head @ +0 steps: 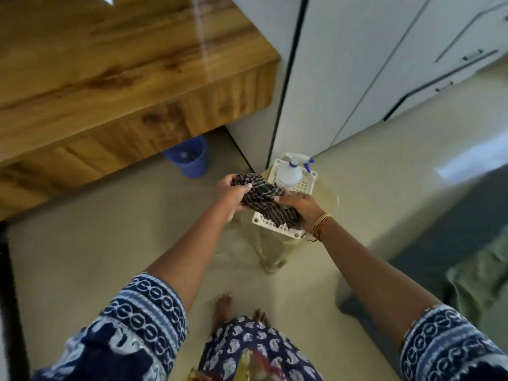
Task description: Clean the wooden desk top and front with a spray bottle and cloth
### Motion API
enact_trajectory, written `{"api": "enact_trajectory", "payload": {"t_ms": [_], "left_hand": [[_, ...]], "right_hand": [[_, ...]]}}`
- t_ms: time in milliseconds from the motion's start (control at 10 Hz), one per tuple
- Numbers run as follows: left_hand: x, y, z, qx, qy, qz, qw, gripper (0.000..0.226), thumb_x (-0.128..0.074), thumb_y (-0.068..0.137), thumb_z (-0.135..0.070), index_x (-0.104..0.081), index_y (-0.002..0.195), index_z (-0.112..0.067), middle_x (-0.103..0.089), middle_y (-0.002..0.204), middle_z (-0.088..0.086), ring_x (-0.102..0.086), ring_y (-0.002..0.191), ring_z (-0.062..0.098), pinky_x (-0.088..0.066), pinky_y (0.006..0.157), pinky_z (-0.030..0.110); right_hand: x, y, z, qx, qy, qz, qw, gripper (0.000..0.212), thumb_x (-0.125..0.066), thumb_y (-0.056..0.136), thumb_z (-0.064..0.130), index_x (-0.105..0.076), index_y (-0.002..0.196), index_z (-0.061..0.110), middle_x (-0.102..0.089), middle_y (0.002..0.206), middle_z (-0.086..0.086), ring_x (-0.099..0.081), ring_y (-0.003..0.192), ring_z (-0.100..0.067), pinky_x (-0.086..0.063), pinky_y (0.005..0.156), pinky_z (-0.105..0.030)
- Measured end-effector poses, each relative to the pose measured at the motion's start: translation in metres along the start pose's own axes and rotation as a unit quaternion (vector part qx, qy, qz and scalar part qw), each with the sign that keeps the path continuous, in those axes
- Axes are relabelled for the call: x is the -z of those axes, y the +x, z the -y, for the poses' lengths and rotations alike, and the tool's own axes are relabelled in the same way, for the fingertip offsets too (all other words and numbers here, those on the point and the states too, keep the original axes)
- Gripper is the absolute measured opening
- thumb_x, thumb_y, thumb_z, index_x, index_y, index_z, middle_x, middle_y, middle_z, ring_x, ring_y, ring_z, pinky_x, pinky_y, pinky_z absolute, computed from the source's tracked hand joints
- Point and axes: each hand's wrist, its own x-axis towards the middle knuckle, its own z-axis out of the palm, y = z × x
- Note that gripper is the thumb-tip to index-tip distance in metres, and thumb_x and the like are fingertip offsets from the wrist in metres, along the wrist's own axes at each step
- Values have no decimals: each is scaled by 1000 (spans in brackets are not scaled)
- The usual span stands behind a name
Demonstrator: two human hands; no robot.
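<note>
— Containers, largest first?
— Wooden desk, upper left, cut off by the frame. Blue bucket under its front edge; contents blurred, possibly scraps. White basket holds the spray bottle upright at its far end.
— The cloth?
— Striped cloth, bunched over the basket's near half, gripped by left hand and right hand, both clenched on it. The basket's support is hard to make out.

We see our short sleeves, the left sleeve and the right sleeve, in navy with white bands of ring-like motifs. Our garment front is navy with small white paisley shapes. Thin gold bangles and a reddish thread circle our right wrist. Our feet are bare.
</note>
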Motion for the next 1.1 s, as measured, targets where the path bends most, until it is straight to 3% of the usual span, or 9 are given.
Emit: {"api": "enact_trajectory", "payload": {"t_ms": [100, 200, 300, 500, 600, 700, 800, 900, 1100], "left_hand": [[-24, 15, 13, 31, 16, 2, 999, 32, -59, 92, 0, -49, 116, -19, -58, 114, 11, -62, 100, 30, -54, 67, 47], [-50, 44, 37, 91, 49, 21, 994, 37, -57, 93, -3, -48, 125, -20, -58, 127, 16, -61, 110, 37, -54, 54, 41], [-61, 64, 54, 119, 70, 32, 990, 39, -55, 94, -3, -46, 126, -23, -56, 129, 15, -59, 114, 36, -53, 53, 38], [-74, 121, 98, 125, 161, 27, 979, 31, -56, 94, -4, -49, 117, -23, -56, 127, 11, -59, 111, 31, -55, 71, 41], [-72, 141, 118, 126, 196, 22, 972, 37, -56, 94, -3, -50, 128, -16, -56, 123, 11, -59, 107, 29, -55, 73, 40], [-66, 148, 125, 118, 223, 24, 967, 34, -57, 94, -6, -54, 127, -14, -58, 123, 10, -59, 107, 28, -54, 76, 41], [-53, 148, 120, 94, 275, 26, 957, 32, -59, 93, -11, -61, 124, -11, -63, 113, 12, -59, 99, 26, -56, 86, 42], [-44, 135, 105, 70, 315, 21, 946, 31, -58, 92, -14, -63, 122, -12, -65, 116, 10, -60, 101, 25, -54, 82, 36], [-36, 79, 48, -20, 384, 39, 922, 36, -56, 93, -19, -60, 128, -14, -60, 130, 6, -57, 116, 25, -46, 90, 31]], "right_hand": [[20, 8, -5, 8, 17, -41, 999, 19, -81, 73, 1, -69, 88, 5, -73, 96, -19, -72, 86, -33, -61, 72, -43], [44, 40, -19, 2, -10, -113, 994, 18, -82, 73, 4, -66, 79, 7, -73, 90, -19, -71, 89, -35, -60, 79, -50], [56, 69, -34, -1, -40, -137, 990, 15, -79, 68, 8, -67, 78, 8, -71, 96, -25, -69, 95, -41, -57, 82, -56], [68, 129, -62, -18, -95, -152, 984, 18, -66, 80, 5, -59, 91, 18, -67, 95, -9, -66, 98, -34, -56, 87, -52], [70, 154, -77, -14, -179, -151, 972, 33, -62, 86, 7, -60, 117, 15, -66, 118, -9, -62, 107, -29, -52, 96, -44], [69, 159, -79, -3, -294, -152, 944, 42, -60, 87, 10, -58, 129, 17, -64, 126, -9, -60, 113, -29, -50, 97, -37], [66, 152, -72, -6, -375, -159, 913, 46, -56, 91, 9, -52, 137, 15, -59, 134, -12, -56, 120, -32, -45, 99, -36], [63, 135, -61, -10, -402, -161, 901, 45, -52, 93, 8, -49, 137, 13, -58, 133, -15, -56, 118, -34, -46, 99, -38], [41, 79, -21, 16, -425, -146, 893, 47, -50, 96, 11, -43, 142, 10, -55, 136, -17, -54, 122, -34, -46, 101, -40]]}}
